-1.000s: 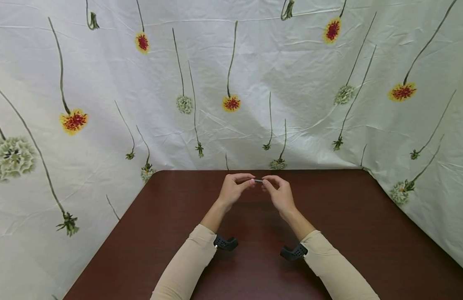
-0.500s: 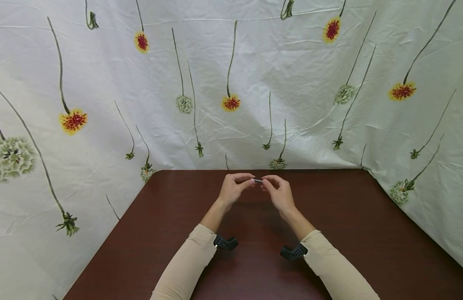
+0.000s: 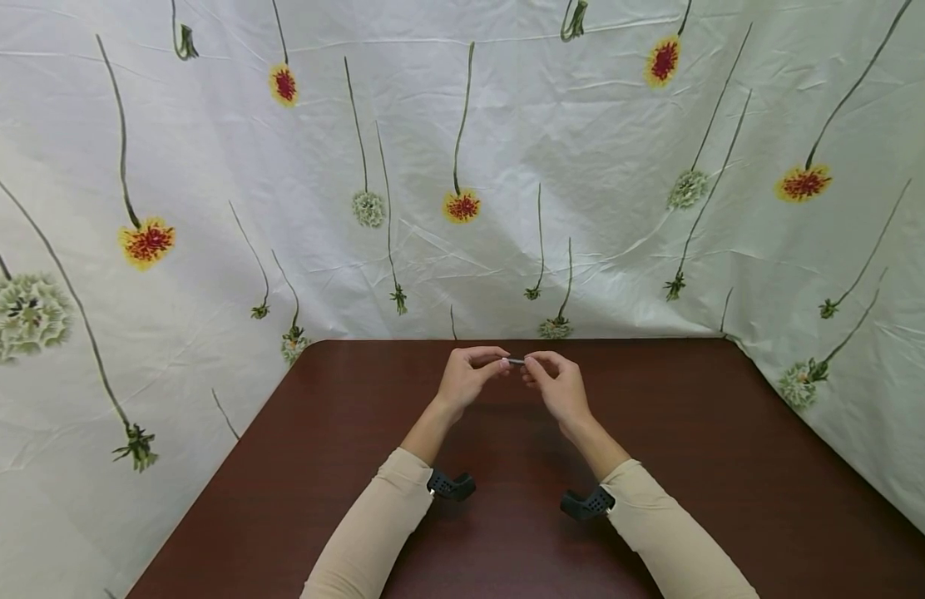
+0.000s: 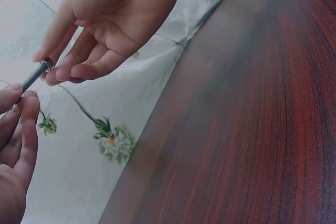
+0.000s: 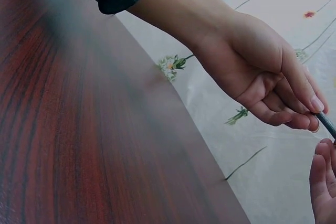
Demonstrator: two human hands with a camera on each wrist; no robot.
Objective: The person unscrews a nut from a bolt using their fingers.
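A slim, grey threaded bolt [image 3: 516, 361] is held level between both hands, above the far part of the table. My left hand [image 3: 464, 378] pinches one end between thumb and fingers. At the other end, the fingertips of my right hand [image 3: 560, 387] pinch the bolt too. The left wrist view shows the thread of the bolt [image 4: 34, 75] and a wider piece at the right hand's end; whether this is a nut or the head I cannot tell. Seen from the right wrist, the bolt [image 5: 327, 123] runs out from under the left thumb.
The dark red-brown wooden table [image 3: 507, 532] reaches back to a white flower-print cloth [image 3: 612, 208] hanging behind it and along both sides. Black wrist-worn devices sit on the left wrist [image 3: 451, 485] and the right wrist [image 3: 586, 504], over beige sleeves.
The right fingertips have shifted very slightly about the end of the bolt. Both arms and the left hand stay in place.
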